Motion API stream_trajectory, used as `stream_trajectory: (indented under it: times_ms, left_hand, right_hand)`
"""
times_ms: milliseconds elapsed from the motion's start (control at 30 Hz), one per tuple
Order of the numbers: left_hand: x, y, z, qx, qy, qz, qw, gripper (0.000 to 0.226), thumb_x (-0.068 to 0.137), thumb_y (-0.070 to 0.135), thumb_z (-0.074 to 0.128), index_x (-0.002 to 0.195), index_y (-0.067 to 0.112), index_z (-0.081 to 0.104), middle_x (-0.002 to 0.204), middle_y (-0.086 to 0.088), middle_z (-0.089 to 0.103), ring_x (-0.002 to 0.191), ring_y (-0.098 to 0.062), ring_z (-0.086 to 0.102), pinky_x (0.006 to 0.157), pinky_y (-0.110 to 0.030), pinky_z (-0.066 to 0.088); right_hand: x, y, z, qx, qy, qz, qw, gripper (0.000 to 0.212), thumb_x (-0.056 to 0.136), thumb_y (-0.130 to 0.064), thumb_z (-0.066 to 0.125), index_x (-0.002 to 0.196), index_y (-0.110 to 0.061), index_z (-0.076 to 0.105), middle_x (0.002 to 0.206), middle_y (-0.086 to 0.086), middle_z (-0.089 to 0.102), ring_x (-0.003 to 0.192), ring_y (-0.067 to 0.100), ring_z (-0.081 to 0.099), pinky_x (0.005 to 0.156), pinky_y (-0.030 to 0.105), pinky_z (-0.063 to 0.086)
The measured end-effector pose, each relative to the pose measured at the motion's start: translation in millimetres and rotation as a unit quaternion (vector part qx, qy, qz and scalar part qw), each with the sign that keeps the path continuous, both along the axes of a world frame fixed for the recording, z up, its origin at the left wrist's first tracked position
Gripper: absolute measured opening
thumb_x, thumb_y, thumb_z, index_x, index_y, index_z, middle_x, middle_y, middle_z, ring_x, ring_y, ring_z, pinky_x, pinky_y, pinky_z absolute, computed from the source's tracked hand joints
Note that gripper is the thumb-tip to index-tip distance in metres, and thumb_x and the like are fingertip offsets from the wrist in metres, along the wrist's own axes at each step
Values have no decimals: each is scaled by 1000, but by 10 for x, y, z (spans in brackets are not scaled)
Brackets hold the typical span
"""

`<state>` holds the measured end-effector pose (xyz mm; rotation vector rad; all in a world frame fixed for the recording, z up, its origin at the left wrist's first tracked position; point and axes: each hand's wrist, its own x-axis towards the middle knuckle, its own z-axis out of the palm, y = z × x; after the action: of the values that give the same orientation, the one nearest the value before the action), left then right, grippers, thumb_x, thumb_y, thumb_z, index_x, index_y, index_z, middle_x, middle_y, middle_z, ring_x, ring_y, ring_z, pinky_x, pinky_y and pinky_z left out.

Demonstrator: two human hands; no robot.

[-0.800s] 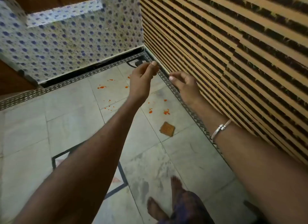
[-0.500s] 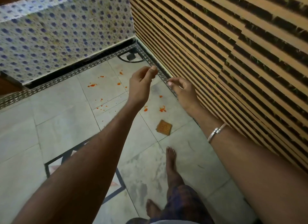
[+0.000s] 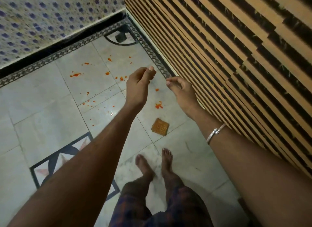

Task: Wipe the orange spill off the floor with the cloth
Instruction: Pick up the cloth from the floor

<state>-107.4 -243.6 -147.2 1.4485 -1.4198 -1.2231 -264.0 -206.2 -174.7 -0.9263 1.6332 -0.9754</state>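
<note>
Orange splashes are scattered over the pale floor tiles, with one larger blot (image 3: 158, 105) near the striped wall and another (image 3: 76, 74) farther left. A small square orange-brown cloth (image 3: 160, 126) lies flat on the floor just this side of the nearer blot. My left hand (image 3: 138, 84) is stretched out above the spill, its fingers loosely curled and holding nothing. My right hand (image 3: 181, 91) hovers beside it, close to the wall, also loosely curled with nothing in it. Neither hand touches the cloth, which lies below and between my forearms.
A wall of tan and black stripes (image 3: 228, 57) runs along the right. A blue-dotted tiled wall (image 3: 50, 15) closes the far side, with a small dark object (image 3: 120, 36) in the corner. My bare feet (image 3: 152, 164) stand just behind the cloth. A star inlay (image 3: 55, 161) marks the floor at left.
I have stepped forward and both feet now stand together behind the cloth. The view has tipped down toward the floor. Both hands hold nothing, as before, and sit lower over the spill.
</note>
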Motion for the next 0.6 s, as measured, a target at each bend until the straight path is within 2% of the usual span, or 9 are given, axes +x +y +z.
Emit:
stream_trajectory:
  times_ms: [133,333,600]
  left_hand:
    - [-24,-422,-250,2,3,-9,1000,38,110,32,48,113,4,74,108,-6,74,105,-18,68,96,-43,57]
    - [-90,-1000,-1204,-12,12,-32,999,38,109,33,48,108,7,75,104,-3,75,102,-15,69,95,-45,56]
    - [-324,-1446,-3850,-19,61,-17,998,37,110,31,47,105,9,76,103,-3,76,103,-19,69,94,-46,57]
  right_hand:
    - [9,-375,-217,9,1,-9,1000,20,97,-29,64,114,-21,69,121,2,68,117,19,63,103,48,53]
    - [79,-963,-1099,-14,18,-23,999,19,99,-28,62,115,-23,69,121,-2,68,120,16,61,106,47,51]
    - [-50,-1530,-3575,-53,44,-4,998,22,101,-30,59,120,-23,68,120,-6,69,119,7,61,105,36,51]
